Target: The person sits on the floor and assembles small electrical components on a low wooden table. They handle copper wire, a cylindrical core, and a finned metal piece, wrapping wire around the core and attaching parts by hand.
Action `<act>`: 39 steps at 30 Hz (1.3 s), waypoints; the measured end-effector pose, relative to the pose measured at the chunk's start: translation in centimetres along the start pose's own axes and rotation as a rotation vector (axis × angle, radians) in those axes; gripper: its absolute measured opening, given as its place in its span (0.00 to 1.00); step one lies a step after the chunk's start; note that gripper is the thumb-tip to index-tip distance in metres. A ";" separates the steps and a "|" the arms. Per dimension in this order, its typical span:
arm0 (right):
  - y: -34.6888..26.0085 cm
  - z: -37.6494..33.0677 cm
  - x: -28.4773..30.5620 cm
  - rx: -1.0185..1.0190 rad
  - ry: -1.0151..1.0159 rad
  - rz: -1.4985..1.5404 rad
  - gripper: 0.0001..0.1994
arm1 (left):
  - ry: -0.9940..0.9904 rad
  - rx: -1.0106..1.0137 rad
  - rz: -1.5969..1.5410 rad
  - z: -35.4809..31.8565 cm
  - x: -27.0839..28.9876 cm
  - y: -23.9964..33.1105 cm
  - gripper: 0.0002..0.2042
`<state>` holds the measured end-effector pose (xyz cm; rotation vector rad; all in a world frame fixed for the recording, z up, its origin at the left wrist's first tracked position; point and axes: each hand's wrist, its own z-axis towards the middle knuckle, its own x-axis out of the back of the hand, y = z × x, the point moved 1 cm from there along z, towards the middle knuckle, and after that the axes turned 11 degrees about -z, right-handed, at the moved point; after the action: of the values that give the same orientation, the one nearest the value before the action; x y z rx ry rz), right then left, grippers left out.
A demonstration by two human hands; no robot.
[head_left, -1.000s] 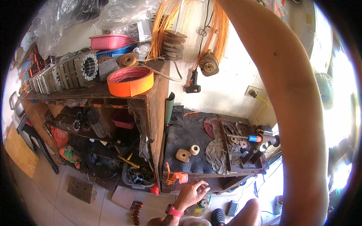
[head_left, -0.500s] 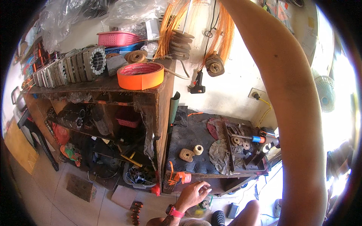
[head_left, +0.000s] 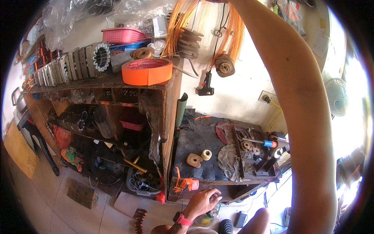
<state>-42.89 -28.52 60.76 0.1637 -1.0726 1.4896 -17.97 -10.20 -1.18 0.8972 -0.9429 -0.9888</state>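
Observation:
My left hand (head_left: 203, 201), with a red-banded watch at the wrist, hovers in front of the low workbench (head_left: 183, 136). Its fingers are loosely curled and slightly apart, with nothing visible in them. My right arm reaches up across the right side, and only a sliver of my right hand (head_left: 219, 1) shows at the top edge, by hanging bundles of copper wire (head_left: 235, 33). Its fingers, and anything they hold, are out of sight. On the bench top lie a brown block with a hole (head_left: 194, 160) and a small cream roll (head_left: 206, 155).
An orange tape roll (head_left: 147, 71) and a row of metal stator cores (head_left: 74, 64) sit on the wooden shelf (head_left: 171, 101) at left. A tray (head_left: 240, 158) holds a screwdriver (head_left: 265, 143) and small parts. A fan (head_left: 336, 96) stands far right.
The view has shifted slightly, so the shelf and bench appear a little displaced. My left hand has moved slightly right; my right arm stays raised.

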 end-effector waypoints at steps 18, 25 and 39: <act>3.1 -8.1 0.5 -0.031 0.098 -0.183 0.29 | -0.081 0.023 0.059 0.3 -1.8 1.4 0.10; 6.8 -15.5 4.9 0.160 -0.153 -0.534 0.23 | -0.091 -0.006 0.116 -0.5 -4.7 3.2 0.09; 20.8 -63.8 7.7 -0.266 -0.048 0.281 0.21 | 0.120 -0.004 0.144 -0.1 -8.0 7.6 0.10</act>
<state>-32.47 23.83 19.38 -0.1450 -1.3637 1.5784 -17.89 -0.47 4.00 0.8630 -0.8901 -0.8056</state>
